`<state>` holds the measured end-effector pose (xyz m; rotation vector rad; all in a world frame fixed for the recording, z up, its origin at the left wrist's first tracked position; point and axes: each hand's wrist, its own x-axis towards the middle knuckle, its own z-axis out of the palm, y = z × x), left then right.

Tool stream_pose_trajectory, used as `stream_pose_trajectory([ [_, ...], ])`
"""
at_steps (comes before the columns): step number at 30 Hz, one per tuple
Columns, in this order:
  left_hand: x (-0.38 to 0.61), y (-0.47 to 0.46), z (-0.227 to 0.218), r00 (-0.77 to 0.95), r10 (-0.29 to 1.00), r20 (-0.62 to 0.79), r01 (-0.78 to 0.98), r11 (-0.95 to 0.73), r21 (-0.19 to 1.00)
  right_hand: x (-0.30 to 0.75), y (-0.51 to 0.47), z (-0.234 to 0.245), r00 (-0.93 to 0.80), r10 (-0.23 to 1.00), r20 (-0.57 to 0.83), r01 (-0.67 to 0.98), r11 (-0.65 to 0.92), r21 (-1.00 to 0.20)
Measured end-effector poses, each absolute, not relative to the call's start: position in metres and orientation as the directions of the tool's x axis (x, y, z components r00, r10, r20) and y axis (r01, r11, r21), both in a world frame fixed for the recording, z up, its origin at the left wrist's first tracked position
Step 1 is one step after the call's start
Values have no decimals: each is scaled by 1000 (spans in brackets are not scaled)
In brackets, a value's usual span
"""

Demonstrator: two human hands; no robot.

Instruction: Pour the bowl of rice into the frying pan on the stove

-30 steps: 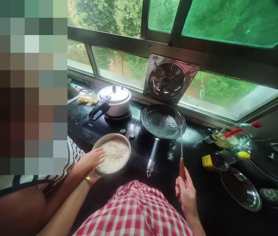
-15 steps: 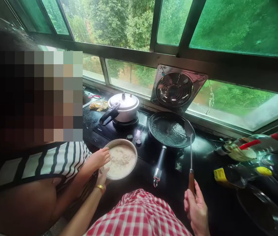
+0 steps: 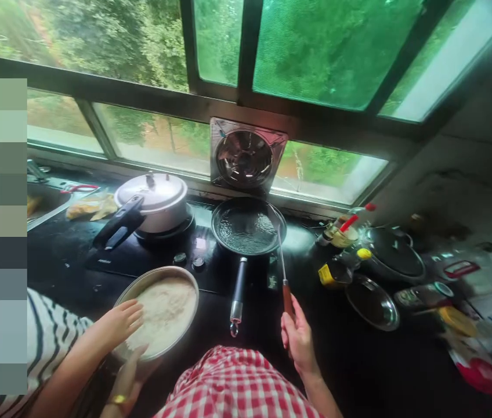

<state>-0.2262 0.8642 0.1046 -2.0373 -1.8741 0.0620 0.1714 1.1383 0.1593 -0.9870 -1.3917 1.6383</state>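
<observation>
My right hand (image 3: 300, 337) grips the brown wooden handle of a turner (image 3: 287, 296). The turner's thin metal shaft reaches into a black frying pan (image 3: 215, 238), its head against the right inner side. Shiny liquid covers the pan's bottom. My left hand (image 3: 130, 371), with a gold bangle at its wrist, holds a round metal bowl (image 3: 196, 296) at the lower left, thumb over the rim and fingers mostly hidden below. A pale, floury-looking mass (image 3: 165, 316) fills much of the bowl. Another person's hand (image 3: 122, 319) lies over the bowl's left rim.
Left of the pan stands a pressure cooker (image 3: 156, 203) on a burner, its black handle jutting forward. A fan (image 3: 246, 159) sits at the window behind. On the right are a bottle with a yellow cap (image 3: 337, 270), a lid (image 3: 372, 302) and a black pot (image 3: 391, 255).
The view has swung right, showing more counter on that side. The bowl has come nearer and tilted somewhat, still in my left hand. The turner stays at the pan's right side.
</observation>
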Motion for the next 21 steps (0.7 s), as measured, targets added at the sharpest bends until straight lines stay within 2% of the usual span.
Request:
stream_pose_trajectory([
  [3,-235,870,93,238,951,198,913,-150,-378,170,1140,156,-416,906,-73,-76,-115,-991],
  [10,-239,890,80,202,964,176,924,-128,-360,169,1141,158,-418,906,-65,-77,-106,-991],
  [13,-246,894,73,198,970,141,937,-146,-317,166,1142,162,-420,906,-54,-92,-101,-991],
  [18,-247,898,79,103,994,45,981,-94,-170,160,1142,169,-554,824,-117,-44,-169,-985],
  [21,-244,899,88,80,997,-11,992,-80,-100,158,1143,173,-522,848,-94,-90,-164,-982],
])
